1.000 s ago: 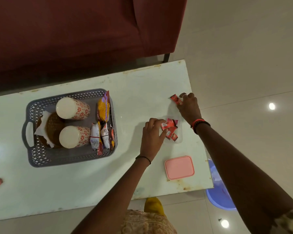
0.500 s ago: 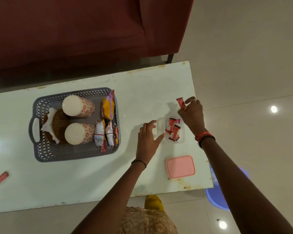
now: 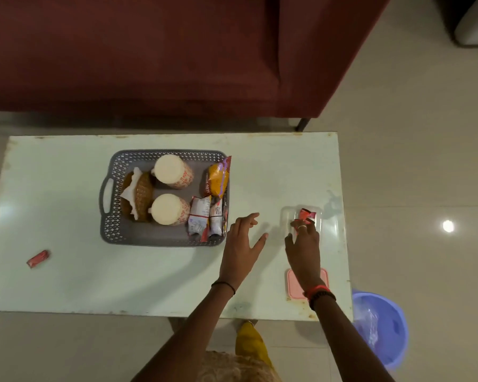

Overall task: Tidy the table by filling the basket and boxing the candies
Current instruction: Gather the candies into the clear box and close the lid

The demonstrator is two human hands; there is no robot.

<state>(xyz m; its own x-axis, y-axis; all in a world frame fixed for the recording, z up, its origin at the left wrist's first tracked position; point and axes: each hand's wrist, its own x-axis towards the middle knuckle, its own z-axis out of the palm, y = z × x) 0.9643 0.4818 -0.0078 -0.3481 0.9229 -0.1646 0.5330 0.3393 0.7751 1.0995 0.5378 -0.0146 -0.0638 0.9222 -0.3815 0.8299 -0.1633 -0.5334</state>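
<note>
Head view: your right hand (image 3: 304,244) hung over the clear box (image 3: 326,230), fingers loose on the red candies (image 3: 306,214) inside, grasp unclear, your left hand (image 3: 242,245) lay spread and empty just beside; next, fetch the stray candy (image 3: 38,258) far left, past the basket (image 3: 116,172).

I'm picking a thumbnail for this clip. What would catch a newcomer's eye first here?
The grey basket, packed with two floral cups and snack packets, sits mid-table. Right of it, the right hand reaches into a clear box of red candies. One stray candy lies far left.
</note>
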